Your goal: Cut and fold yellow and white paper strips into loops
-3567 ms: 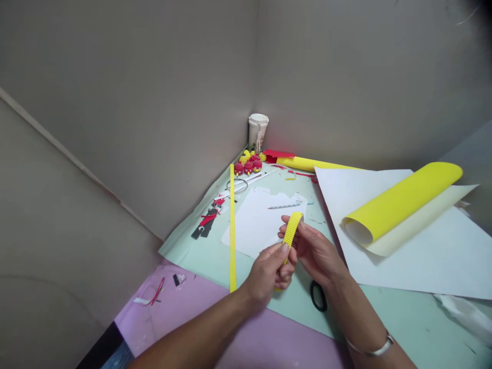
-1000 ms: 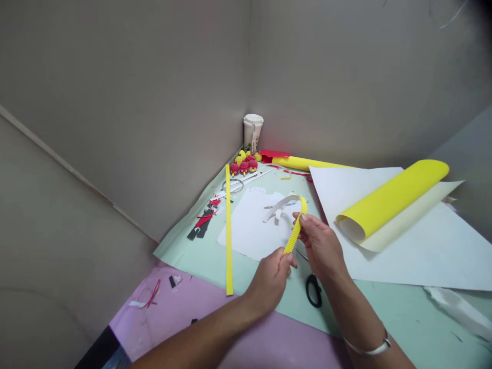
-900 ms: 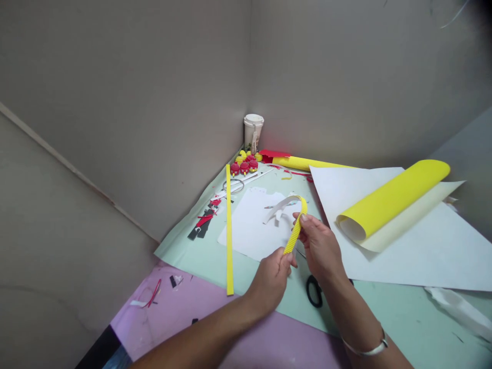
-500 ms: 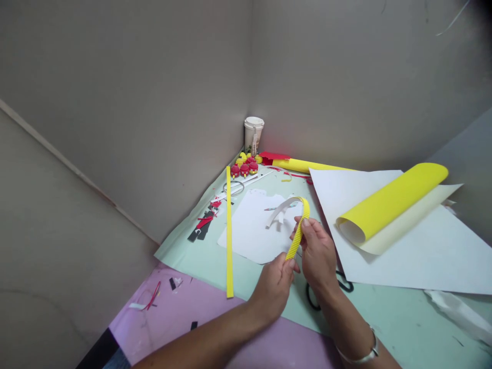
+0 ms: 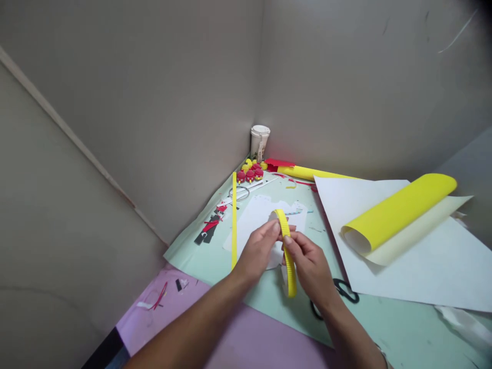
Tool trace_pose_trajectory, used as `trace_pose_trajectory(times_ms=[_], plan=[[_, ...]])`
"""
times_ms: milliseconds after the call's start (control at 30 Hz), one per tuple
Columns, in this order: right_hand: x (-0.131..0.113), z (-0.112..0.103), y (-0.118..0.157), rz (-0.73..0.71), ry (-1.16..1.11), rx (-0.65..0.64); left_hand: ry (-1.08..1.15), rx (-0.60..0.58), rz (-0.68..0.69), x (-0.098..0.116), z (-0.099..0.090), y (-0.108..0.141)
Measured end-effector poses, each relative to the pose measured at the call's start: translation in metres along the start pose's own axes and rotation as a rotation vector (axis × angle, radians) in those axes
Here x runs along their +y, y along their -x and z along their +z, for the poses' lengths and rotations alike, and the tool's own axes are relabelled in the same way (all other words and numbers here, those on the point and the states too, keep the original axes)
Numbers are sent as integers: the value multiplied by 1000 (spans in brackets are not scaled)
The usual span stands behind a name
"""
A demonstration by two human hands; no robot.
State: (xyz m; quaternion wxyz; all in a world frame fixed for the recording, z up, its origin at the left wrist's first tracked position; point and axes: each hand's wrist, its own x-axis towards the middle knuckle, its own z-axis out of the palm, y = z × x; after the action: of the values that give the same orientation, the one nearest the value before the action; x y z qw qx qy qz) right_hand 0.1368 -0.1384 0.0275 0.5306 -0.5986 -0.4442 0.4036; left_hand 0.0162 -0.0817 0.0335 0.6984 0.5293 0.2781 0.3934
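Note:
A ridged yellow strip of corrugated paper (image 5: 291,274), white on its inner side, curves between my two hands above the table. My left hand (image 5: 257,251) pinches its upper part, thumb on the ridges. Lower down, my right hand (image 5: 309,261) grips the same strip between thumb and fingers. Beneath them lies a white paper sheet (image 5: 249,215), partly hidden by my hands. A second, flat yellow strip (image 5: 234,220) lies to the left of my left hand. Black-handled scissors (image 5: 348,292) rest under my right forearm, their blades hidden.
A rolled yellow sheet (image 5: 400,212) lies on large white paper (image 5: 407,279) at the right. Several red and yellow paper pieces (image 5: 250,176) sit near a lidded cup (image 5: 260,142) in the corner. Black and red scraps (image 5: 208,229) lie at the left, beside a wire ring (image 5: 239,193).
My left hand has moved up along the strip, and my right hand now holds it lower. The strip's loose end has swung down toward me. The view has shifted slightly.

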Motion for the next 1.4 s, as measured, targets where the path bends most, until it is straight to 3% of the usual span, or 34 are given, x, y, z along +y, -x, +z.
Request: trace_pose_trajectory(times_ms=[167, 433, 633, 867, 1400], plan=[[6, 11, 3, 138, -45, -100, 178, 33, -57, 6, -6, -11], [19, 19, 0, 228, -60, -85, 377, 62, -53, 5, -10, -22], [25, 23, 1, 236, -63, -93, 454, 52, -5, 6, -12, -35], [24, 27, 1, 249, -78, -87, 603, -11, -54, 7, -20, -50], [34, 35, 2, 347, -71, -90, 568, -30, 7, 13, -33, -79]])
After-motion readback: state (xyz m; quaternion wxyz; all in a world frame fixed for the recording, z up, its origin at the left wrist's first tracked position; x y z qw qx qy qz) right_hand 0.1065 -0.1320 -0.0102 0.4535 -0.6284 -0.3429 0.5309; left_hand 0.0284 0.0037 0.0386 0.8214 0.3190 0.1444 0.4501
